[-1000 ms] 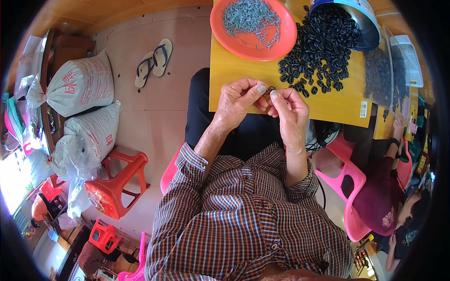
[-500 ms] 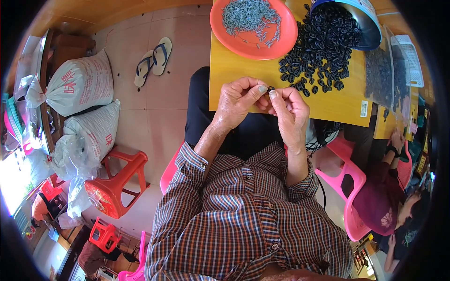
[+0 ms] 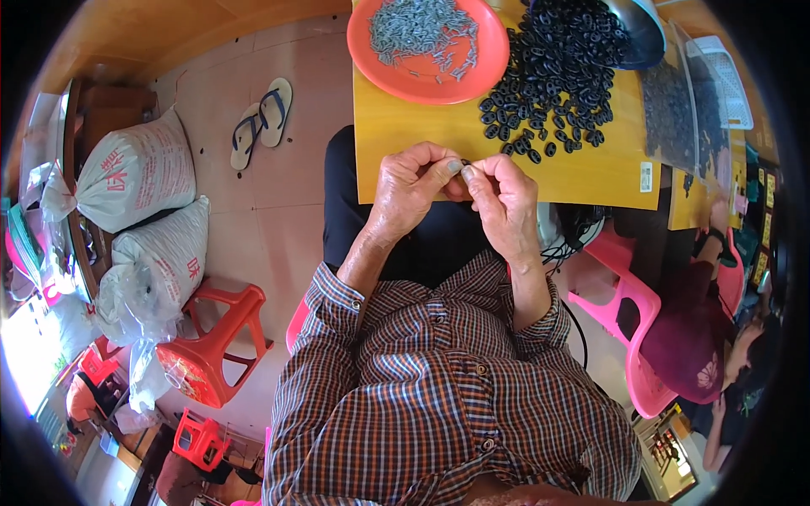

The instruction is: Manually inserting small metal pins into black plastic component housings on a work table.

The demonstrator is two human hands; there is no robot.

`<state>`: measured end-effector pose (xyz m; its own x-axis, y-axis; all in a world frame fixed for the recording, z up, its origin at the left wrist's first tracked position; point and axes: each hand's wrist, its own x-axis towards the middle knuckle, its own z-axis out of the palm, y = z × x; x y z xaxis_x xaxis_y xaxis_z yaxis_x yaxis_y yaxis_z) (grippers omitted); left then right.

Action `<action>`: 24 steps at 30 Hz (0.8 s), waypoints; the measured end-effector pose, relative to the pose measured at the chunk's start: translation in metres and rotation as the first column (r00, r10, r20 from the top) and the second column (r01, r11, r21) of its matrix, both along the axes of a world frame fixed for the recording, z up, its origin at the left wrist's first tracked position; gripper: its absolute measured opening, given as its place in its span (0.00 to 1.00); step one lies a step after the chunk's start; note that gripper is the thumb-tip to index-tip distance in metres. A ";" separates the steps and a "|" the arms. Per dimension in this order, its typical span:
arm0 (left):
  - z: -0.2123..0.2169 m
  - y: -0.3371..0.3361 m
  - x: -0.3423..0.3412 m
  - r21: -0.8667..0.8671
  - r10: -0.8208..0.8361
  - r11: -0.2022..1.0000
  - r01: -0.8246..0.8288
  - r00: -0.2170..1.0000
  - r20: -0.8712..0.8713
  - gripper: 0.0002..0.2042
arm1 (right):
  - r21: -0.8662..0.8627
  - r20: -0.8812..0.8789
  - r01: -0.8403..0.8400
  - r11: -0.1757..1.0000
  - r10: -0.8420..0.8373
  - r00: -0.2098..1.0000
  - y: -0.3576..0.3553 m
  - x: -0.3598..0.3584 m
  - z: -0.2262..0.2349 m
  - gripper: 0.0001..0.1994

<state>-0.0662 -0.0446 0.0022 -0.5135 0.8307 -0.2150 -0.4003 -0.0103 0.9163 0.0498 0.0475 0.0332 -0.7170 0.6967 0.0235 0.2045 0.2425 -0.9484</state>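
My left hand point(image 3: 413, 190) and my right hand point(image 3: 506, 202) meet at the fingertips over the near edge of the yellow table point(image 3: 405, 131). Both are closed in a pinch. A small black piece point(image 3: 466, 161) shows between the thumbs, mostly hidden by the fingers. Beyond my hands lies a spread heap of black oval pieces with two holes point(image 3: 553, 63). To the left of it sits an orange-red plate point(image 3: 384, 76) bearing many small grey metal pins point(image 3: 422, 29), perhaps screws.
A tipped tub point(image 3: 637, 34) lies behind the heap. Right of it are a clear plastic bag point(image 3: 671, 110) and a white basket point(image 3: 726, 88). Stuffed white sacks point(image 3: 139, 173), a red stool point(image 3: 224, 346) and flip-flops point(image 3: 261, 122) stand at left. Another person point(image 3: 688, 337) sits at right.
The table and its contents have shifted left and slightly up in the picture. My fingertips have drawn closer together, so less of the black piece shows.
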 end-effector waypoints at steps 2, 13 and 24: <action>0.000 0.001 0.000 0.008 -0.017 1.000 0.017 0.999 0.034 0.05 | 0.016 -0.008 0.000 1.000 0.000 1.000 0.001 0.003 -0.001 0.05; 0.008 0.017 0.020 -0.075 0.021 0.996 -0.051 0.935 -0.353 0.05 | -0.272 0.039 0.191 0.943 -0.188 0.981 0.016 0.026 0.005 0.06; 0.001 0.065 0.045 -0.118 -0.072 0.987 -0.106 0.362 -0.929 0.09 | -0.224 -0.011 0.360 0.906 -0.372 0.928 0.038 0.047 -0.001 0.07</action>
<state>-0.0208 0.0201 0.0029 -0.4733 0.8266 0.3045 0.7049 0.1481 0.6937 0.0966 0.0859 0.0322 -0.4126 0.9022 -0.1254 0.1886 -0.0501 -0.9808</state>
